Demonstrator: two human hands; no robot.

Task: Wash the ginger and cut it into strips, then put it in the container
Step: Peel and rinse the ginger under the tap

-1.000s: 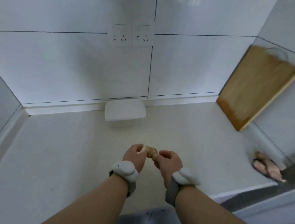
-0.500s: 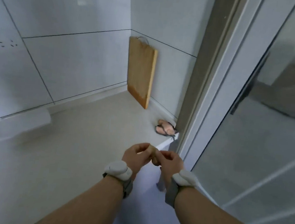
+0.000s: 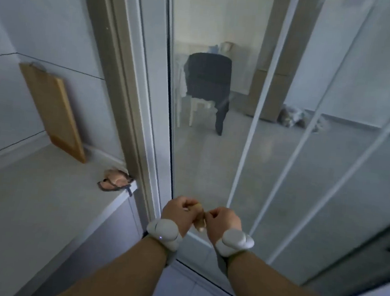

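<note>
A small tan piece of ginger is held between both hands in front of me, away from the counter. My left hand grips its upper end with curled fingers. My right hand grips the lower end, and a stub of ginger pokes out below the fingers. Both wrists wear white bands. The white container is out of view.
A wooden cutting board leans upright against the tiled wall at the counter's back. A pinkish cloth-like item lies at the corner of the pale counter. Glass sliding door panels fill the view ahead, with a chair behind them.
The view has swung right, from the counter and white container to the glass door. Both hands keep hold of the ginger and have travelled right, off the counter.
</note>
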